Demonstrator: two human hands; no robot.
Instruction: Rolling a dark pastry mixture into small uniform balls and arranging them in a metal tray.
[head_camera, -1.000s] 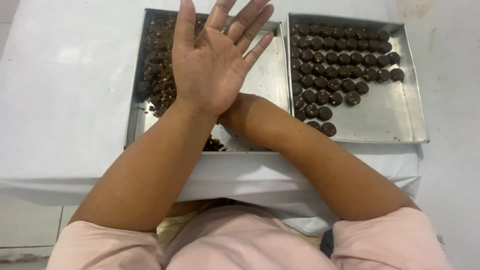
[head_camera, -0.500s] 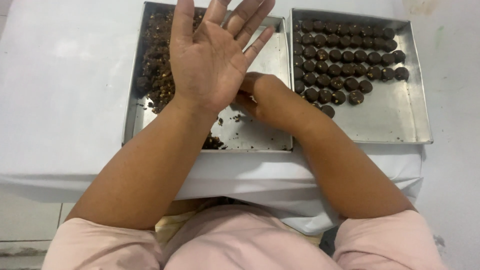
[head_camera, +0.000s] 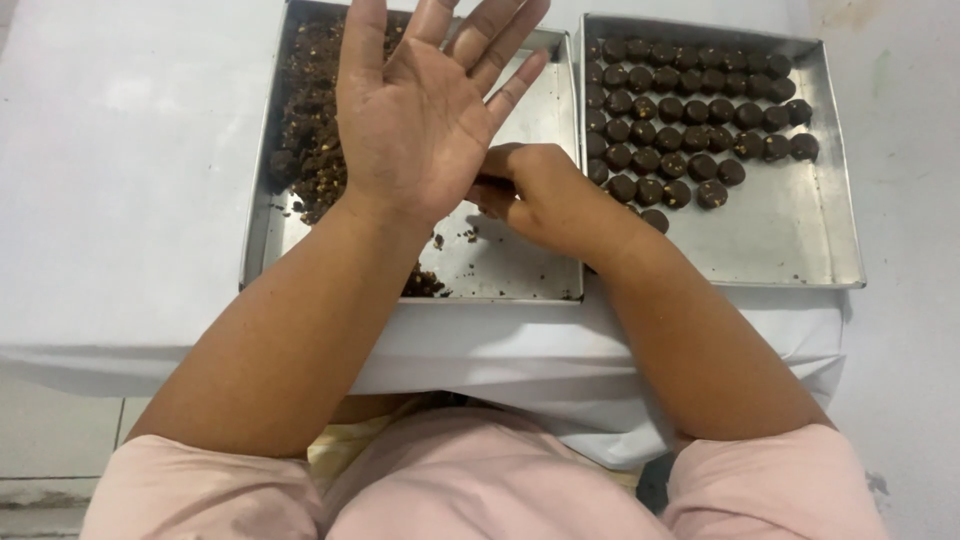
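Observation:
My left hand (head_camera: 420, 130) is raised flat and open, palm towards me, above the left metal tray (head_camera: 520, 270). That tray holds a heap of dark crumbly chocolate mixture (head_camera: 305, 120) along its left side. My right hand (head_camera: 545, 200) sits just beside and below the left palm, over the same tray. Its fingers are curled together on a small dark piece of the mixture (head_camera: 490, 184). The right metal tray (head_camera: 800, 240) carries rows of several round chocolate balls (head_camera: 690, 110) in its far half.
Both trays stand side by side on a table with a white cloth (head_camera: 120, 200) that hangs over the near edge. Loose crumbs (head_camera: 425, 283) lie at the front of the left tray. My pink sleeves (head_camera: 780, 490) fill the bottom of the view.
My right hand has come out from under the left hand and now shows at its right side with its fingers closed. The left hand has stayed raised and open.

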